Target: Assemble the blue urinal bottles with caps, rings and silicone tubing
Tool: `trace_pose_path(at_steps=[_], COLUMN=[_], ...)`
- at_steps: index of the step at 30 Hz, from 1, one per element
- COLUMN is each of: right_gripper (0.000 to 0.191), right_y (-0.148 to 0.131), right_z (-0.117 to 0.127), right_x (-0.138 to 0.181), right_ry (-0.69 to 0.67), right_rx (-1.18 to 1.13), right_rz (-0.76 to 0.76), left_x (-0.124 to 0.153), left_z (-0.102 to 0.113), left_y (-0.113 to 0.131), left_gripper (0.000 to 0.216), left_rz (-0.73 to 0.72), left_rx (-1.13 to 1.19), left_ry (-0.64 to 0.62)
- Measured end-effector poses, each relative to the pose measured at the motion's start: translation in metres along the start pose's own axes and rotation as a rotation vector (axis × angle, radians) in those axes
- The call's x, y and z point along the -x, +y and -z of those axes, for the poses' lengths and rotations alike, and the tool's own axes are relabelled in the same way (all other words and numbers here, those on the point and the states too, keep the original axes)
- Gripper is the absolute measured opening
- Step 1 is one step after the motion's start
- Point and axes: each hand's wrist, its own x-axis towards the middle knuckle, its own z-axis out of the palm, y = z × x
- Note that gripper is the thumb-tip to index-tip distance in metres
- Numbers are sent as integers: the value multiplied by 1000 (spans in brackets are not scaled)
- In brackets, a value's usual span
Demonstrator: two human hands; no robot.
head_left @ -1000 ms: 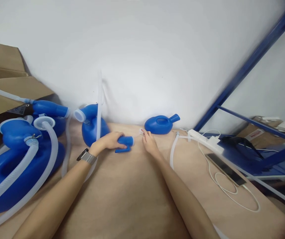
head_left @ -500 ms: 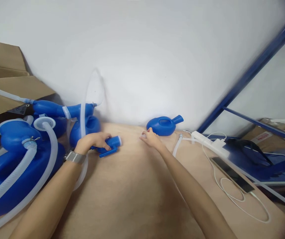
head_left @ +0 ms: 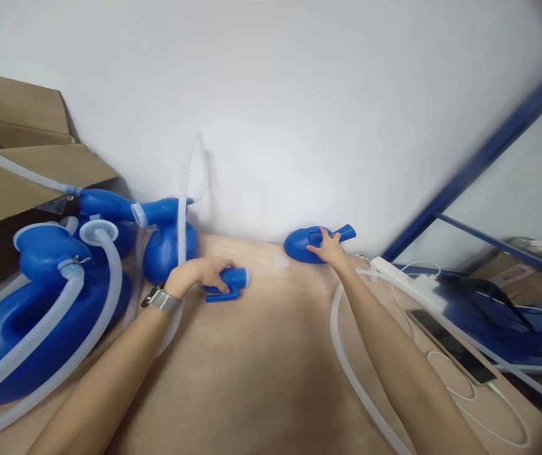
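My left hand [head_left: 203, 273] is closed round a short blue plastic spout piece [head_left: 230, 282] that lies on the wooden table [head_left: 261, 373]. Just behind it stands a blue plastic vessel [head_left: 165, 248] with a clear tube [head_left: 185, 196] rising from it. My right hand [head_left: 330, 248] reaches to the far edge by the wall and rests on a flat blue container with a spout [head_left: 309, 244], fingers curled over its top. A small clear cap [head_left: 281, 262] lies between the two hands.
Several blue vessels with white corrugated hoses [head_left: 34, 316] crowd the left side, beside a cardboard box [head_left: 24, 164]. A clear tube [head_left: 347, 360] curves across the table on the right. A white power strip [head_left: 406, 275], a phone [head_left: 451, 344] and a blue shelf frame [head_left: 484, 151] are at right.
My right hand has moved away from the spout piece and onto the flat blue container by the wall. My left hand keeps hold of the blue spout piece.
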Motion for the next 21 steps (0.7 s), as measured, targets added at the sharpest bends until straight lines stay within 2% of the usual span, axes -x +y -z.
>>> trace_pose_path(at_steps=[3,7,9,15,21], right_gripper=[81,51,43,44,50], right_y=[5,10,12,9,-13], right_z=[-5,-10,-12,-13,-10], right_x=[2,0,-1,5,29], right_ry=[8,6,18,-7,-122], right_rx=[21,44,62,140,216], right_rz=[62,140,163,238,263], left_x=[-5,-5,-4,-4,-9], left_z=[-4,-6,-6,-6,-7], left_y=[2,2,1,-2,-4], left_gripper=[86,88,87,80,83], left_rz=[-23,-32,-30,-27,-35], left_rx=[-22,-33,-34,-26,-23], left_ry=[19,12,-1,-41,-50])
